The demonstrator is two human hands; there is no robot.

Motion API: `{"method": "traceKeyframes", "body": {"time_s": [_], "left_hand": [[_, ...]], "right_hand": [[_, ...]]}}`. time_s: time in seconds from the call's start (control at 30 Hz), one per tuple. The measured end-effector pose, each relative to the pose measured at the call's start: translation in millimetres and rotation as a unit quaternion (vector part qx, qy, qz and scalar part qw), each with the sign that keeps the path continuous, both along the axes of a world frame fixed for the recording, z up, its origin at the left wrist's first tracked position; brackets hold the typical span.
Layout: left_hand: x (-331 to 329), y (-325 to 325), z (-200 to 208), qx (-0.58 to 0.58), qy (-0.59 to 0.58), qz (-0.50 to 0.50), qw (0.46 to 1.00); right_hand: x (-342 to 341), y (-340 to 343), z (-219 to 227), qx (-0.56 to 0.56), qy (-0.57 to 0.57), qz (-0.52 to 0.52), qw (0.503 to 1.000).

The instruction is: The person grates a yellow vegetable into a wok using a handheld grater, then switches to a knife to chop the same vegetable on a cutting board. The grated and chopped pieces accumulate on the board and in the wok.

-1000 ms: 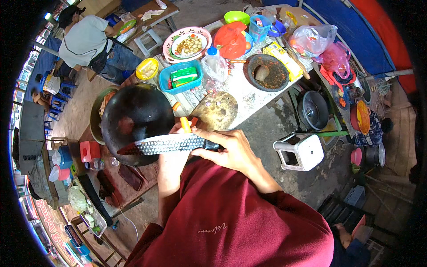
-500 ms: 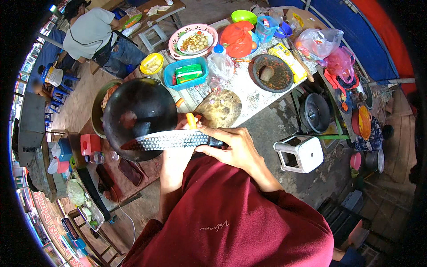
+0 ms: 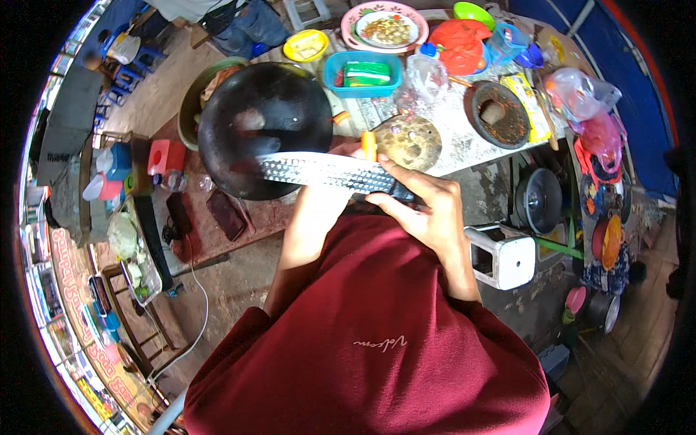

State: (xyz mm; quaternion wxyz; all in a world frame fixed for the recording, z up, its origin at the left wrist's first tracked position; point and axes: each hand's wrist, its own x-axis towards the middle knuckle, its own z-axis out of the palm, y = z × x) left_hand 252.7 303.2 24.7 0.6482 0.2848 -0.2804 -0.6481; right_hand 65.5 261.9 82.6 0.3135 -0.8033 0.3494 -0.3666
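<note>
My right hand (image 3: 438,210) is closed round the black handle of a large knife (image 3: 319,172), whose dimpled silver blade points left. Behind the blade, my left hand (image 3: 324,209) grips a peeled orange carrot (image 3: 370,147) that stands up past the blade's top edge. The blade hides most of my left fingers. Left of the hands is a big black wok (image 3: 264,119), with the knife's tip overlapping its near edge in view. Just beyond the carrot lies a round wooden chopping board (image 3: 417,151) with small pale pieces on it. A short carrot piece (image 3: 341,117) lies between wok and board.
On the table stand a blue tub (image 3: 364,90), a yellow bowl (image 3: 305,45), a pink floral basin (image 3: 348,29) and a stone mortar (image 3: 510,130). A white stool (image 3: 511,261) is at my right. A person (image 3: 246,29) stands across the table.
My view has tilted and turned, so the table and its things sit higher and farther right. Both hands keep hold of knife and carrot, the blade now sloping down toward its handle.
</note>
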Motion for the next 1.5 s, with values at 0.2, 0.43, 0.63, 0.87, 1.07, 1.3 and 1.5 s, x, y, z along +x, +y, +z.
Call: {"method": "traceKeyframes", "body": {"time_s": [0.2,0.43,0.63,0.87,1.07,1.3,1.5], "left_hand": [[-4,1,9,0.055,-0.027,0.038,0.997],[-1,0,9,0.070,0.001,0.031,0.997],[5,-4,9,0.051,0.029,0.003,0.998],[4,-3,5,0.068,0.038,0.029,0.997],[6,-3,-1,0.051,0.034,0.005,0.998],[2,-6,1,0.064,0.054,-0.002,0.996],[1,-5,-3,0.099,0.019,0.021,0.995]], "right_hand": [[6,1,3,0.003,0.016,0.006,1.000],[8,0,-1,0.012,0.023,0.009,1.000],[12,-5,-9,-0.044,-0.033,0.013,0.998],[10,-6,-7,-0.049,-0.026,0.009,0.998],[5,-6,1,-0.016,-0.006,0.024,1.000],[1,-5,1,-0.005,0.004,0.020,1.000],[0,-7,-4,-0.014,-0.032,0.004,0.999]]}}
